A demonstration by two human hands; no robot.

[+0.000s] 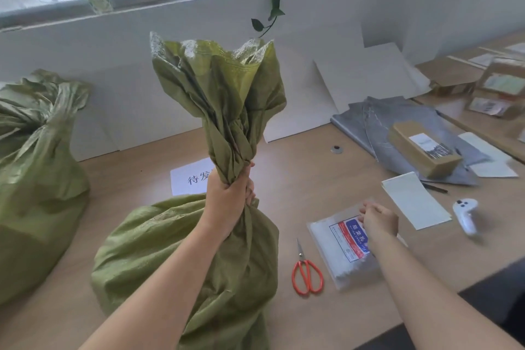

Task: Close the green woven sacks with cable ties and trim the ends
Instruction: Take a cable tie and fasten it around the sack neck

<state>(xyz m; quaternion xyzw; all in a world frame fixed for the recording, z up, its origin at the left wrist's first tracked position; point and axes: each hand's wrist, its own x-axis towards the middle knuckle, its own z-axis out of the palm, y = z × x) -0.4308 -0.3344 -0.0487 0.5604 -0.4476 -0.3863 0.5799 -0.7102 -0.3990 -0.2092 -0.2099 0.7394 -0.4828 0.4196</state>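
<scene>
Right of the sack [181,250] (neck gripped), a packet [348,239] holds cable ties [352,274].

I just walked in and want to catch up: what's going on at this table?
A person is closing a green sack on the table. Their left hand grips its twisted neck and holds it upright, while the right hand pinches the top edge of a packet of cable ties. No tie shows on the neck yet. Scissors lie beside the packet, and another sack sits to the left.
</scene>
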